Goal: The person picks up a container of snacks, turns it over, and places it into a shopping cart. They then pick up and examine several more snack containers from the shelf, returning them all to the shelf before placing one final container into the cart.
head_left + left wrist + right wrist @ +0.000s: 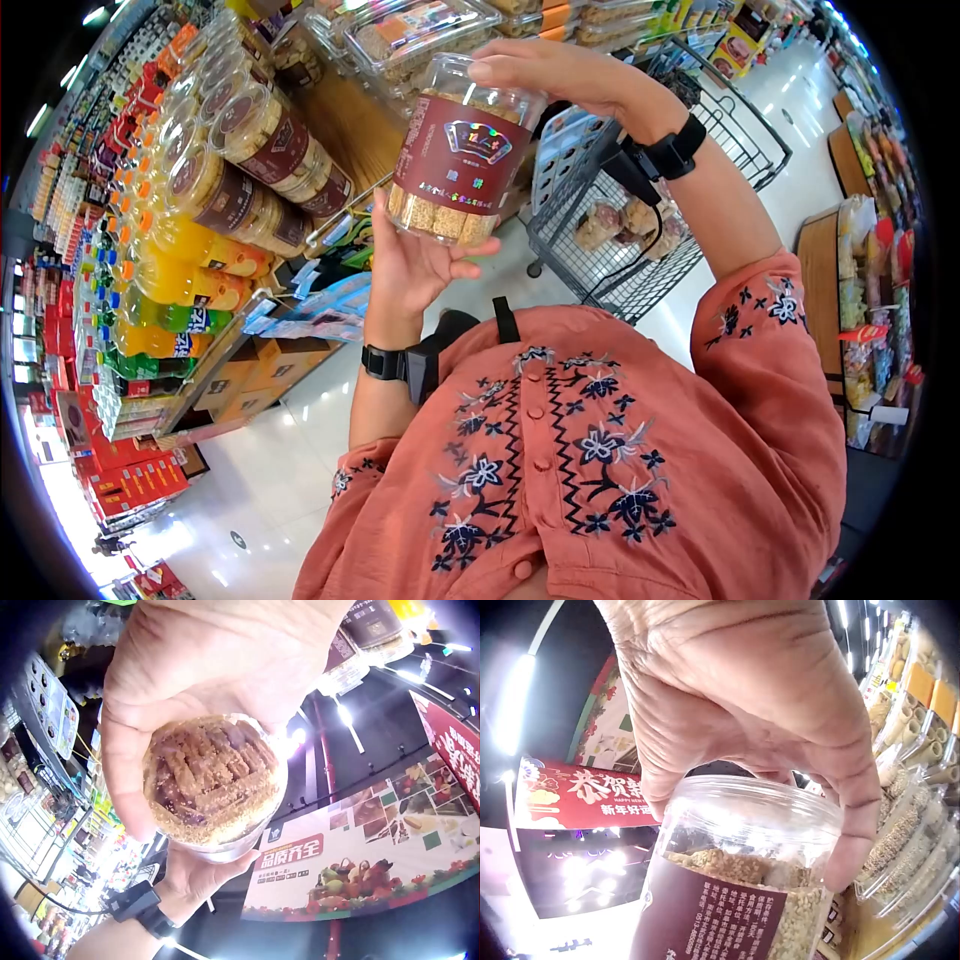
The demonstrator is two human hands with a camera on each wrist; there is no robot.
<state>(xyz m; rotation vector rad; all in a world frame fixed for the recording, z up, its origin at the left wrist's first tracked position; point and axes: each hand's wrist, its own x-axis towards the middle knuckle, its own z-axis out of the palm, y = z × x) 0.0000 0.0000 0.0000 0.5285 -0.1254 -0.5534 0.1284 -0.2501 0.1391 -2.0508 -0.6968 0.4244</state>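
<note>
Jar (458, 152) — left hand (410, 260) cupping its base, right hand (560, 75) clasping its top.

The jar (455, 155) is clear plastic with a maroon label, packed with sesame-coated bars. It is held tilted in the air, its base cupped in the left hand (415, 262) and its lid gripped by the right hand (560, 72).

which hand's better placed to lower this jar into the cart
Right, probably: the right hand grips the jar by its lid from above, on the side of the cart; the left hand only cups its base.
</note>
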